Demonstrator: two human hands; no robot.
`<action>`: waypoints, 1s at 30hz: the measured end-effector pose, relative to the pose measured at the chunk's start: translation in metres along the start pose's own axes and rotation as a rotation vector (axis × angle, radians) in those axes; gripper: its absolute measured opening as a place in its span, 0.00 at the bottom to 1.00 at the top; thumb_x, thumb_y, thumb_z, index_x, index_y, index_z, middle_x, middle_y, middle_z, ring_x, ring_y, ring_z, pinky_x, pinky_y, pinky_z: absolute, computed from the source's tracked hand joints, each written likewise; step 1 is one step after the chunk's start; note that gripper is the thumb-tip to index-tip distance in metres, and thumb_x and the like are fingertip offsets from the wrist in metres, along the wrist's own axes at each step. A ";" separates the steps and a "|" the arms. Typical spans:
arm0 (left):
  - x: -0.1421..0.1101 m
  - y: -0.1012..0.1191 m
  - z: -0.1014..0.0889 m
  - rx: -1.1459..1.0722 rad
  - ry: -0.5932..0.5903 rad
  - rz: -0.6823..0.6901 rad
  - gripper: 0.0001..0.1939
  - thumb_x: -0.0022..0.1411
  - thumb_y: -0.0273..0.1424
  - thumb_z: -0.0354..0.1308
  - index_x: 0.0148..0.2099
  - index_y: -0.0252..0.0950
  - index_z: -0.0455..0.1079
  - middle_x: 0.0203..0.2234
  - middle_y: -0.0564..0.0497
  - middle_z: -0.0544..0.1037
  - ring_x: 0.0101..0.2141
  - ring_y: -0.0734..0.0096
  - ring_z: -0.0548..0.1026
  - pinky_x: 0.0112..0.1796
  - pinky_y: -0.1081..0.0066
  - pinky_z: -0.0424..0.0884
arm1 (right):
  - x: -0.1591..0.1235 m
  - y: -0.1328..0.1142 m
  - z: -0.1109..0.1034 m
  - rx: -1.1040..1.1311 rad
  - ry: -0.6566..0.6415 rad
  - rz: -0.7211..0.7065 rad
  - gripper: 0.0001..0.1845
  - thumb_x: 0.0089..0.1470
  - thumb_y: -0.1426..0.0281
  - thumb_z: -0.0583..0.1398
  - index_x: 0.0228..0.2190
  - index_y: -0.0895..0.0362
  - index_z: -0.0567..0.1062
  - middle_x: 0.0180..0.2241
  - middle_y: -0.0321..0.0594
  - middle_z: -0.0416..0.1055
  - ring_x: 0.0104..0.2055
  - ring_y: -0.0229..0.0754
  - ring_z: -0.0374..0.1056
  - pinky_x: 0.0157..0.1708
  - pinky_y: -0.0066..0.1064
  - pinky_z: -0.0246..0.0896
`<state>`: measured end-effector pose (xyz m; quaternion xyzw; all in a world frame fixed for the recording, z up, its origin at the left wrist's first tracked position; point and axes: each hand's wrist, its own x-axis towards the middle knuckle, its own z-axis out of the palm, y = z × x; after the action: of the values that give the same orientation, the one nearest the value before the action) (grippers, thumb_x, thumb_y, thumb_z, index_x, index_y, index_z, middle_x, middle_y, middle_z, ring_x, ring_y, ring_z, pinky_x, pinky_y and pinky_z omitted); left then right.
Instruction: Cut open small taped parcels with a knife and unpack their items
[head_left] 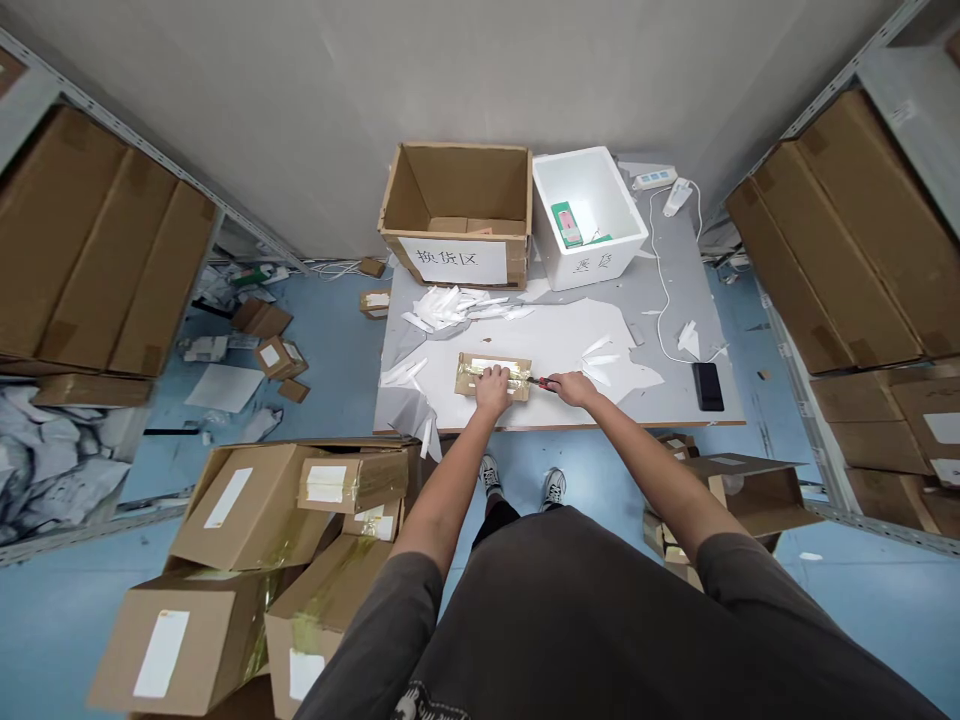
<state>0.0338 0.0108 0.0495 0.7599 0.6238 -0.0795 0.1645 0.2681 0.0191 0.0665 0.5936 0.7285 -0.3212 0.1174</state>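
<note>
A small taped cardboard box [464, 378] with a white label lies flat on the white sheet [559, 330] near the table's front edge. My left hand [492, 388] presses down on its top, fingers bent over it and holding it in place. My right hand [574, 388] is closed round a red and black box cutter [543, 383], whose tip meets the right end of the box. How far the blade reaches into the tape is too small to tell.
Behind stand an open carton [517, 260] and a white foam box [551, 262] with green packets inside. Torn white strips [450, 306], a phone [708, 386] and a power strip [654, 178] lie on the table [675, 270]. Cartons [247, 500] are stacked at lower left; loaded shelves flank both sides.
</note>
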 end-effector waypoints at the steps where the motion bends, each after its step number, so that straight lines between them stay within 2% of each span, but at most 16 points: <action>1: 0.001 0.000 0.000 -0.011 0.005 0.000 0.30 0.58 0.25 0.66 0.62 0.40 0.68 0.58 0.39 0.74 0.60 0.46 0.68 0.58 0.49 0.64 | 0.001 0.001 0.000 0.028 -0.006 -0.001 0.21 0.75 0.60 0.50 0.51 0.51 0.82 0.48 0.46 0.82 0.50 0.50 0.76 0.47 0.34 0.61; 4: 0.000 -0.002 0.002 -0.046 0.024 0.005 0.28 0.59 0.24 0.65 0.61 0.40 0.68 0.58 0.38 0.74 0.60 0.45 0.68 0.59 0.49 0.63 | 0.001 0.004 0.002 0.185 -0.042 0.021 0.22 0.74 0.60 0.51 0.47 0.54 0.82 0.38 0.44 0.81 0.39 0.45 0.76 0.40 0.30 0.62; 8: -0.003 -0.004 0.002 -0.059 0.024 0.025 0.28 0.59 0.26 0.67 0.61 0.40 0.69 0.58 0.39 0.74 0.60 0.45 0.68 0.60 0.49 0.62 | 0.000 0.002 0.012 0.437 -0.125 0.072 0.22 0.72 0.57 0.52 0.49 0.54 0.81 0.26 0.35 0.74 0.23 0.40 0.67 0.28 0.27 0.61; 14: -0.009 -0.001 -0.007 -0.055 0.016 0.030 0.29 0.60 0.28 0.69 0.62 0.41 0.68 0.58 0.38 0.75 0.61 0.46 0.68 0.61 0.48 0.61 | -0.009 -0.003 0.030 0.497 -0.141 0.032 0.19 0.70 0.59 0.52 0.44 0.54 0.80 0.21 0.30 0.67 0.20 0.38 0.64 0.25 0.25 0.58; 17: -0.009 0.000 -0.009 -0.091 0.014 0.017 0.31 0.61 0.37 0.72 0.63 0.40 0.68 0.59 0.38 0.74 0.63 0.44 0.67 0.62 0.48 0.61 | -0.027 0.011 0.037 0.578 -0.063 0.059 0.21 0.71 0.56 0.52 0.48 0.53 0.80 0.23 0.30 0.68 0.22 0.38 0.65 0.27 0.25 0.61; 20: -0.001 -0.007 -0.013 -0.179 0.035 -0.013 0.29 0.70 0.45 0.64 0.68 0.42 0.67 0.59 0.39 0.76 0.61 0.44 0.69 0.59 0.51 0.65 | -0.044 0.022 0.041 0.711 0.028 0.098 0.25 0.69 0.50 0.52 0.51 0.53 0.78 0.24 0.29 0.69 0.23 0.38 0.66 0.28 0.26 0.64; 22: 0.011 -0.017 -0.017 -0.195 0.054 -0.004 0.26 0.73 0.41 0.60 0.70 0.43 0.66 0.60 0.40 0.76 0.61 0.46 0.70 0.58 0.53 0.68 | -0.049 0.022 0.042 0.831 0.070 0.133 0.27 0.68 0.47 0.53 0.50 0.53 0.76 0.25 0.30 0.69 0.24 0.38 0.67 0.29 0.27 0.67; 27: 0.044 -0.030 -0.027 -0.093 -0.054 0.147 0.34 0.59 0.30 0.73 0.66 0.47 0.71 0.63 0.43 0.75 0.64 0.43 0.66 0.60 0.52 0.68 | -0.042 0.005 0.042 1.224 0.250 0.218 0.31 0.66 0.40 0.50 0.50 0.53 0.71 0.27 0.34 0.72 0.25 0.40 0.69 0.32 0.33 0.72; 30: 0.054 -0.025 -0.025 -0.043 -0.105 0.194 0.32 0.58 0.28 0.73 0.64 0.43 0.73 0.60 0.39 0.77 0.61 0.43 0.69 0.60 0.52 0.68 | -0.035 -0.001 0.041 1.361 0.327 0.187 0.33 0.64 0.38 0.52 0.51 0.52 0.70 0.29 0.34 0.73 0.27 0.41 0.71 0.34 0.34 0.74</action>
<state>0.0186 0.0734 0.0513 0.8080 0.5392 -0.0895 0.2201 0.2683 -0.0328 0.0547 0.6360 0.3201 -0.6006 -0.3638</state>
